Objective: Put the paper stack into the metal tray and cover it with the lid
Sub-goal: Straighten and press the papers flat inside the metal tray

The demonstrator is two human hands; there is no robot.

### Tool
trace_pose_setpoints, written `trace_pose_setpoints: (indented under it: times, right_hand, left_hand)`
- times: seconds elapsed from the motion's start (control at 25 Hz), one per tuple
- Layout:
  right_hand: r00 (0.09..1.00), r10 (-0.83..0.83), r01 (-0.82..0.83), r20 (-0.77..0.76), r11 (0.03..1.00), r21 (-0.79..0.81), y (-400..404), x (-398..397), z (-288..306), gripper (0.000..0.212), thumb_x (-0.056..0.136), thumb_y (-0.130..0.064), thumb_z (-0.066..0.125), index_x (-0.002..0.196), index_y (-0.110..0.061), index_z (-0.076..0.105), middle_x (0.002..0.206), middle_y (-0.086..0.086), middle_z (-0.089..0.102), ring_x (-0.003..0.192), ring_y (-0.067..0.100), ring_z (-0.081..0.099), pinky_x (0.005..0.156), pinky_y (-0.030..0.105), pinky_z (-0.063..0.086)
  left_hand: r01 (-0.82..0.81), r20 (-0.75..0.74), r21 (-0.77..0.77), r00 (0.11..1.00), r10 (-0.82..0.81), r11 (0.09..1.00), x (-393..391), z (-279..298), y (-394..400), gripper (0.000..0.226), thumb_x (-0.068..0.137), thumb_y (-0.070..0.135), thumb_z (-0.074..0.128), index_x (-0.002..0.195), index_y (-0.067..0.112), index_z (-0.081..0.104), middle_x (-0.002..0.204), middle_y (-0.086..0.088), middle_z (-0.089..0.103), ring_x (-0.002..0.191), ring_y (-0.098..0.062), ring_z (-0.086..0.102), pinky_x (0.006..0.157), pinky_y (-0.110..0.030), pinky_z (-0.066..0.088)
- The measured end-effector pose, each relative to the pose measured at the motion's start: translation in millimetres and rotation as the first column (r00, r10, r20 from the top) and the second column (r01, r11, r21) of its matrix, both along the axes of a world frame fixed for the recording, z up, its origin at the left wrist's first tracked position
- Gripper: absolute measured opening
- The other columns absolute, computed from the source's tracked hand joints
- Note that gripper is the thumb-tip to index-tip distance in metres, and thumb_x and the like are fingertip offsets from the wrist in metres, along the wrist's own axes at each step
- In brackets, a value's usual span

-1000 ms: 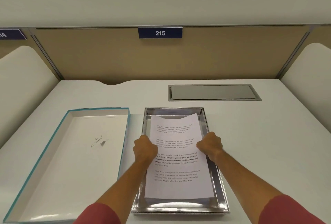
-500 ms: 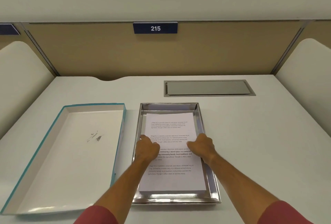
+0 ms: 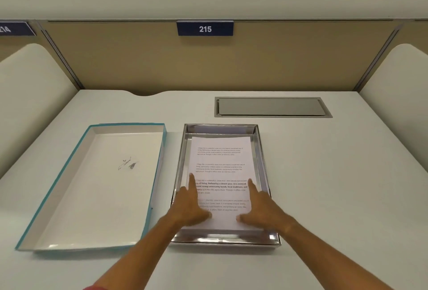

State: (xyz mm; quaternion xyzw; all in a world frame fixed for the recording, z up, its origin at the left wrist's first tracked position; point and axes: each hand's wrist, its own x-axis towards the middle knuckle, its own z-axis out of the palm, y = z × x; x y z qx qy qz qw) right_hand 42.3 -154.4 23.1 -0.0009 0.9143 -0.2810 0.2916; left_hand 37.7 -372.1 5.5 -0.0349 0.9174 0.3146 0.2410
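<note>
Paper (image 3: 222, 162) lies flat in the tray (image 3: 262, 162) mid-counter (image 3: 335, 185); left hand (image 3: 188, 206) and right hand (image 3: 262, 208) rest spread on it, gripping nothing. Lid (image 3: 97, 185) sits upturned just left.

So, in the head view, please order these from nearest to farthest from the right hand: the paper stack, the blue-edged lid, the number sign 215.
1. White printed paper stack, under the right hand, inside the shiny metal tray.
2. Blue-edged white cardboard lid, on the left, inside facing up.
3. Dark blue number sign 215, on the far partition.
</note>
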Motion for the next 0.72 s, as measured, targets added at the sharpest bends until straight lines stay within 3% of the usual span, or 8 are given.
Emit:
trace_pose_setpoints:
  times: [0.12, 0.36, 0.6, 0.72]
  right_hand:
    - [0.988, 0.151, -0.15, -0.008, 0.982, 0.112, 6, 21, -8, 0.123, 0.073, -0.029, 0.078, 0.152, -0.022, -0.017, 0.14, 0.019, 0.031, 0.13, 0.033, 0.039, 0.103, 0.035, 0.042]
    - [0.951, 0.258, -0.202, -0.17, 0.935, 0.291, 0, 28, -13, 0.116, 0.078, -0.021, 0.076, 0.153, -0.015, -0.011, 0.13, 0.022, 0.038, 0.121, 0.033, 0.041, 0.098, 0.036, 0.047]
    - [0.959, 0.239, -0.189, -0.151, 0.94, 0.284, 1, 27, -12, 0.116, 0.079, -0.022, 0.076, 0.152, -0.013, -0.013, 0.134, 0.022, 0.037, 0.125, 0.034, 0.04, 0.1, 0.038, 0.046]
    - [0.991, 0.134, -0.13, -0.011, 0.98, 0.152, 2, 15, -3, 0.123, 0.075, -0.024, 0.079, 0.151, -0.012, -0.016, 0.144, 0.024, 0.031, 0.133, 0.035, 0.036, 0.106, 0.037, 0.041]
  left_hand:
    - [0.107, 0.031, -0.143, 0.994, -0.103, 0.984, 24, -10, -4, 0.136, 0.064, 0.042, 0.081, 0.146, 0.023, -0.026, 0.139, -0.011, 0.033, 0.123, -0.024, 0.043, 0.102, -0.042, 0.047]
    - [0.095, -0.05, -0.283, 0.992, -0.114, 0.955, 35, -11, 1, 0.126, 0.072, 0.033, 0.078, 0.146, 0.02, -0.024, 0.143, -0.011, 0.026, 0.128, -0.022, 0.035, 0.107, -0.037, 0.039]
    - [0.1, -0.048, -0.303, 0.992, -0.12, 0.948, 34, -6, 5, 0.125, 0.074, 0.035, 0.077, 0.146, 0.018, -0.024, 0.145, -0.011, 0.024, 0.13, -0.021, 0.033, 0.109, -0.036, 0.037]
    - [0.027, 0.054, -0.126, 0.998, -0.02, 0.992, 25, 3, 3, 0.129, 0.066, 0.042, 0.081, 0.149, 0.019, -0.016, 0.145, -0.012, 0.028, 0.129, -0.026, 0.039, 0.106, -0.04, 0.042]
